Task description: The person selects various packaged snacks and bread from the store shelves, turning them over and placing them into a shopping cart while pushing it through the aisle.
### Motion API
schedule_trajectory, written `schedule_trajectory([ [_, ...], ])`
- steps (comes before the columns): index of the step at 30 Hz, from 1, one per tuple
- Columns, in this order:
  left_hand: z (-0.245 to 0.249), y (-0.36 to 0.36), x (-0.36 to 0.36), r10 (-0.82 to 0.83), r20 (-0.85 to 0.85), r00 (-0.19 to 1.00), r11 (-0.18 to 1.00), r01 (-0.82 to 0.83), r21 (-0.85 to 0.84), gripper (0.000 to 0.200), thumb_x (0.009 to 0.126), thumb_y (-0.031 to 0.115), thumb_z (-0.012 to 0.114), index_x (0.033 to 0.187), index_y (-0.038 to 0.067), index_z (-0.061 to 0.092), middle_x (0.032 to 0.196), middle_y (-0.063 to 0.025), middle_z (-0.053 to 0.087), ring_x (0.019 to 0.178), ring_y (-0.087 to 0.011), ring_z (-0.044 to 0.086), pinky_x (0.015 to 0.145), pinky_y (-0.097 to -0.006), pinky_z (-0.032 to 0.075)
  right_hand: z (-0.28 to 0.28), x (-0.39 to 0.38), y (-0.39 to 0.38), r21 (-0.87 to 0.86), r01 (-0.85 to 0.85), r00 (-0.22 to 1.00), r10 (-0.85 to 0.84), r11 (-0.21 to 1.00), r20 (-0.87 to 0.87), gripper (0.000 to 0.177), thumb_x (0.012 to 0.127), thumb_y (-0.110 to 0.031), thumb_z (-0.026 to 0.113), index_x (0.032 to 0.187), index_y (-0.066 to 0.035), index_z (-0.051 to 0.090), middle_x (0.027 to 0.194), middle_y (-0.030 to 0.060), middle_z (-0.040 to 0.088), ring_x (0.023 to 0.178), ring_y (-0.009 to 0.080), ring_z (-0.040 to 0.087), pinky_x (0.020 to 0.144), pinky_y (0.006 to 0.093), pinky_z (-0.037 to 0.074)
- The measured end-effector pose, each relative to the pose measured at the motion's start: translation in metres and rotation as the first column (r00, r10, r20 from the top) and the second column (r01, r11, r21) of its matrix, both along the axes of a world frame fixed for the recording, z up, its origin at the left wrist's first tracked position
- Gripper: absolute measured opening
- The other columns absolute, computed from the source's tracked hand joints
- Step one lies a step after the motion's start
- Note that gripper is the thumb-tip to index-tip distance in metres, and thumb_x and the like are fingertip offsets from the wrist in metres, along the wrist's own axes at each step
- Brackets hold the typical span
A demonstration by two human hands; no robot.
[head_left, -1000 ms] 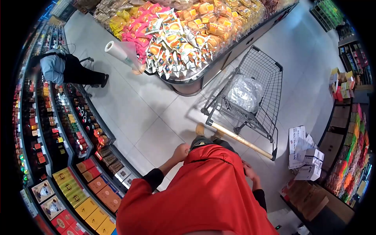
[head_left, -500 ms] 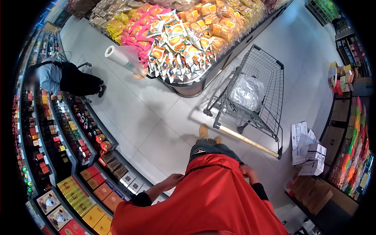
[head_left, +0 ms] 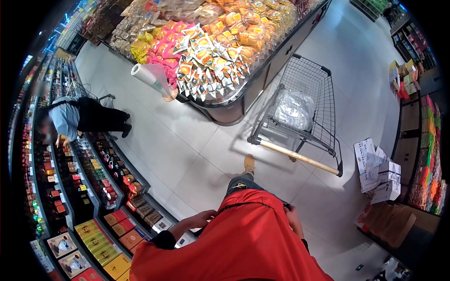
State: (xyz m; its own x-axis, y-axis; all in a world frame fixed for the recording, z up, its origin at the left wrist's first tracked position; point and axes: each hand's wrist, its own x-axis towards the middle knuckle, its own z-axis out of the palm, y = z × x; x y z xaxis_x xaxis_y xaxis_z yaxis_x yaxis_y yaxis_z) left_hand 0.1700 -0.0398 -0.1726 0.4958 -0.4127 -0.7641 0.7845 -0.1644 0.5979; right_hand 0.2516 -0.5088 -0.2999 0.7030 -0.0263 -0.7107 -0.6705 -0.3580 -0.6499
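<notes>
My left hand (head_left: 202, 219) is at the left side of the red garment (head_left: 253, 229), near the waist, its fingertips hidden against the cloth. On the other side, my right hand (head_left: 294, 219) touches the garment's right edge, its fingers partly hidden. Ahead and to the right stands a wire shopping cart (head_left: 326, 100) with a wooden-coloured handle (head_left: 300, 157). Inside the cart lies a clear plastic bundle (head_left: 294, 109). Neither hand touches the cart.
A display bin (head_left: 228, 114) heaped with packaged snacks (head_left: 211, 61) stands ahead, with a plastic bag roll (head_left: 146, 75) at its corner. A person (head_left: 89, 116) bends at the left shelves (head_left: 101, 201). White cartons (head_left: 388, 180) lie at the right.
The view has shifted forward, and the cart handle appears closer. One of my shoes is now clearly ahead of my body. My right hand has come further into sight. The other person reaches toward the shelf.
</notes>
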Motion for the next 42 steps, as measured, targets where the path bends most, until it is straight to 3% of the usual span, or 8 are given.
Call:
schedule_trajectory([
  [5,-0.025,0.012,-0.057,-0.011,-0.008,1.0,0.985,0.012,0.175,0.048,0.093,0.019,0.073,0.134,0.0,0.056,0.127,-0.0115,0.066,0.118,-0.0217,0.063,0.105,-0.0357,0.048,-0.017,-0.07,0.003,-0.372,-0.275,0.919,0.357,0.887,0.17,0.027,0.089,-0.018,0.066,0.104,0.004,0.07,0.095,0.0305,0.068,0.092,0.048,0.067,0.077,0.0482,0.053],
  [12,-0.059,0.017,-0.165,0.184,0.28,0.942,0.908,-0.272,0.32,0.048,0.095,0.025,0.071,0.135,0.004,0.056,0.126,-0.0117,0.066,0.115,-0.0245,0.064,0.101,-0.037,0.05,0.034,-0.121,0.026,-0.369,-0.277,0.839,0.41,0.887,0.356,0.029,0.092,-0.016,0.061,0.117,-0.002,0.064,0.112,0.0243,0.064,0.107,0.0425,0.062,0.09,0.0472,0.051],
  [14,-0.059,0.021,-0.185,0.256,0.377,0.89,0.884,-0.374,0.282,0.049,0.094,0.027,0.071,0.136,0.006,0.055,0.12,-0.0129,0.068,0.113,-0.0266,0.064,0.102,-0.0389,0.05,0.038,-0.129,0.035,-0.365,-0.139,0.948,0.23,0.921,0.219,0.029,0.09,-0.013,0.064,0.117,-0.004,0.063,0.112,0.0204,0.062,0.106,0.0405,0.062,0.091,0.0455,0.051],
  [17,-0.051,0.032,-0.2,0.137,-0.253,0.958,0.635,0.111,0.764,0.064,0.091,0.035,0.075,0.144,0.008,0.051,0.133,-0.0123,0.064,0.126,-0.0271,0.057,0.105,-0.0415,0.047,-0.048,-0.16,0.023,-0.354,-0.177,0.958,0.243,0.918,0.153,0.036,0.087,-0.009,0.069,0.121,-0.004,0.061,0.111,0.0198,0.063,0.104,0.0392,0.063,0.089,0.0443,0.052],
  [23,0.02,0.024,-0.178,0.031,-0.194,0.98,0.882,0.065,0.467,0.06,0.092,0.033,0.074,0.142,0.008,0.053,0.132,-0.0123,0.065,0.124,-0.0267,0.059,0.104,-0.0407,0.047,-0.01,-0.124,0.012,-0.02,-0.127,0.987,0.128,0.992,0.1,0.039,0.089,-0.006,0.067,0.127,-0.001,0.059,0.12,0.019,0.064,0.104,0.0325,0.068,0.09,0.0411,0.055],
  [27,0.032,0.027,-0.157,0.021,-0.193,0.981,0.915,0.059,0.398,0.057,0.092,0.031,0.073,0.141,0.008,0.054,0.131,-0.0123,0.065,0.123,-0.0264,0.059,0.104,-0.0402,0.048,0.008,-0.048,0.014,-0.192,-0.218,0.923,0.266,0.957,0.279,0.036,0.092,-0.003,0.063,0.128,0.0,0.06,0.122,0.0166,0.067,0.103,0.0292,0.069,0.088,0.0383,0.057],
  [35,0.027,0.039,-0.095,0.01,-0.189,0.982,0.952,0.049,0.303,0.052,0.093,0.029,0.072,0.138,0.007,0.057,0.129,-0.0122,0.067,0.12,-0.0259,0.061,0.103,-0.0392,0.048,0.074,0.161,0.104,0.002,-0.205,0.892,0.186,0.979,0.412,0.03,0.102,-0.017,0.061,0.127,-0.001,0.062,0.115,0.0115,0.071,0.105,0.0216,0.068,0.09,0.0339,0.054],
  [42,0.024,0.038,-0.051,0.016,-0.164,0.986,0.964,0.028,0.264,0.048,0.093,0.026,0.071,0.136,0.007,0.059,0.127,-0.0122,0.068,0.117,-0.0254,0.063,0.103,-0.0383,0.049,0.064,0.197,0.087,0.251,-0.009,0.992,-0.023,0.968,0.126,0.047,0.106,-0.043,0.05,0.134,-0.007,0.058,0.12,0.0069,0.068,0.108,0.0187,0.066,0.092,0.0348,0.052],
])
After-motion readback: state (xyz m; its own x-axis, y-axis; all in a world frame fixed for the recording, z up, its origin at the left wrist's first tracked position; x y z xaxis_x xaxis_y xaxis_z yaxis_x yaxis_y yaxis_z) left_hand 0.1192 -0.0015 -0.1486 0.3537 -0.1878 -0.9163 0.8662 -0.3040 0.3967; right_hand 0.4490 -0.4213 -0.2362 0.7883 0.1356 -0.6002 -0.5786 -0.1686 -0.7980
